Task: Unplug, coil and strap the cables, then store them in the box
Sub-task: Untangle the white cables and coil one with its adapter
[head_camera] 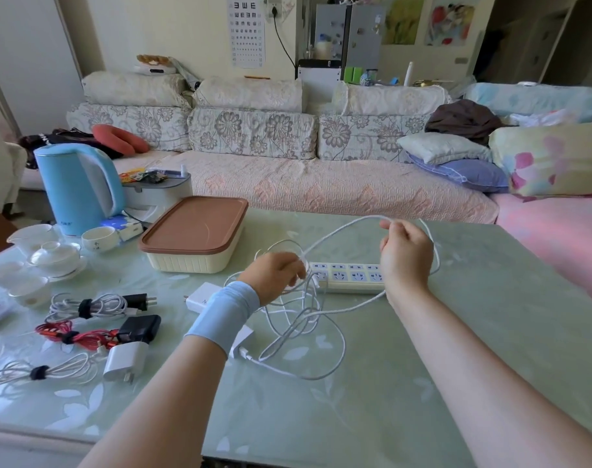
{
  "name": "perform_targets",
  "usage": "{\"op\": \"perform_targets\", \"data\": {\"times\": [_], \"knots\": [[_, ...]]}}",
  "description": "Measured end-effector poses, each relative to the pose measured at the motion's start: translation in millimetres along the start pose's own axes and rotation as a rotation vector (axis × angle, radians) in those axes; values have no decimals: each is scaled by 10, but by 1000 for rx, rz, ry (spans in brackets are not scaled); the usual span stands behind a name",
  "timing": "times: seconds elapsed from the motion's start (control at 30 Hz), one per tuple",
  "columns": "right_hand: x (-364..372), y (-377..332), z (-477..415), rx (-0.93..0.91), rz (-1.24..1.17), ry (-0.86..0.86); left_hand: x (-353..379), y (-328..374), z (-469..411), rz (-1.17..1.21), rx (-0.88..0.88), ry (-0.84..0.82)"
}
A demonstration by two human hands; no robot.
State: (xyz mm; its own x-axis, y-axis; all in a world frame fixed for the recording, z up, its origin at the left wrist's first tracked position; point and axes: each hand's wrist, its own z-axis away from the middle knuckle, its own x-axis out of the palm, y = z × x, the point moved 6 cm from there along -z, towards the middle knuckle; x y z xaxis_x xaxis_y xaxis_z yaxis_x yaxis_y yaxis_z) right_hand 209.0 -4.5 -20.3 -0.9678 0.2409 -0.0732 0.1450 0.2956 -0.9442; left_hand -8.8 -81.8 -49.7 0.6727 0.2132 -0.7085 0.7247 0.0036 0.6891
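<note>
Forearms reach over the table. The left hand curls round a small coil of white cable. The right hand, well apart, pinches a raised strand. Slack sprawls in crossed loops below, so a quick pull could knot it or snag it on the power strip. Three strapped bundles wait beside the box, whose lid is on and blocks storing.
</note>
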Motion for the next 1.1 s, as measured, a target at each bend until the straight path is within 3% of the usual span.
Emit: {"op": "perform_targets", "data": {"times": [0.07,0.1,0.17,0.23,0.3,0.37,0.53,0.63,0.73,0.83,0.9,1.0,1.03,1.1], "knots": [[-52,-1,45,-99,525,1,-63,-14,-6,-83,53,73],[-15,-67,96,-252,676,2,-55,17,3,-148,84,74],[183,-290,300,-633,684,-112,-1,123,24,-274,153,61],[460,-372,521,-834,637,-421,19,253,44,-330,229,110],[641,-288,674,-763,661,-687,27,343,56,-373,270,163],[656,-234,697,-667,646,-729,76,371,43,-459,265,142],[515,-344,605,-719,729,-511,34,229,-11,-475,189,109],[379,-374,506,-524,491,-451,1,-17,-19,-444,181,60],[156,-407,379,-424,194,-230,-150,-144,-11,-310,244,203],[19,-278,283,-290,70,-60,-261,-209,-1,-318,205,279],[23,-229,267,-276,157,-38,-228,-212,4,-401,178,266],[121,-251,330,-439,668,-23,-152,-138,22,-497,217,286],[193,-243,382,-511,798,-64,-120,-89,26,-518,253,296],[372,-230,526,-612,834,-269,-53,42,29,-576,341,304]]}}
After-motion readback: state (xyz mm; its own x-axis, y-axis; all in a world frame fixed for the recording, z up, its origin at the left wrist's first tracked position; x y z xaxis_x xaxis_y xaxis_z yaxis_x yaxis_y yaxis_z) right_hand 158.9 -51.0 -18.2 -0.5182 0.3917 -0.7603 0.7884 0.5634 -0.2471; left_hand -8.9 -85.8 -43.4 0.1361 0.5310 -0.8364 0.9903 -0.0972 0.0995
